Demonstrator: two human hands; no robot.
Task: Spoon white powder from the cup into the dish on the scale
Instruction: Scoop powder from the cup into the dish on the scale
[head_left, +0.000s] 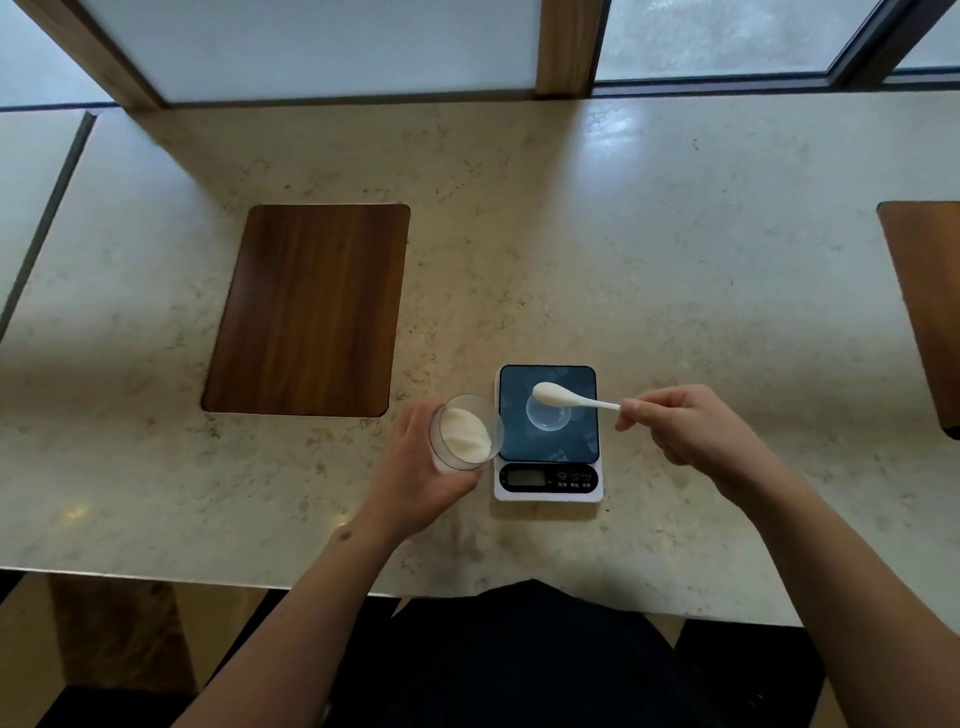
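Note:
A small kitchen scale with a dark glass top sits on the pale stone counter. On its platform stands a clear round dish. My left hand grips a clear plastic cup holding white powder, tilted toward the scale just left of it. My right hand pinches the handle end of a white spoon. The spoon's bowl is heaped with white powder and hovers above the dish's far left rim.
A dark wooden inlay panel lies in the counter to the left of the scale. A second wooden panel shows at the right edge. Windows and wooden posts run along the counter's far side.

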